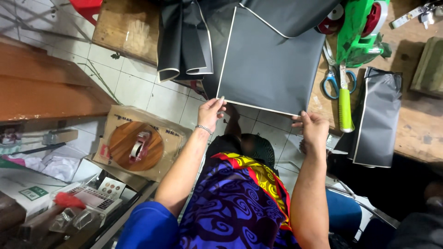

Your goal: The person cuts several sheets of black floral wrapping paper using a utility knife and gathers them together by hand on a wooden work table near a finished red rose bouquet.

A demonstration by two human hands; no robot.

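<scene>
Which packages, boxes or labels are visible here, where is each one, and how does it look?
Flat cardboard package: on the floor left of the left hand, brown, plastic-wrapped, round wooden disc inside.
White box: lower left, with a green label.
Small card: beside the white box, white with rows of round dots.

One dark grey sheet (270, 60), matte, bordered by a thin white line. It is held flat and spread out, slightly tilted, its lower edge overhanging the front edge of the wooden bench (417, 133) (right side resting near that edge), its lower corners pinched.
</scene>
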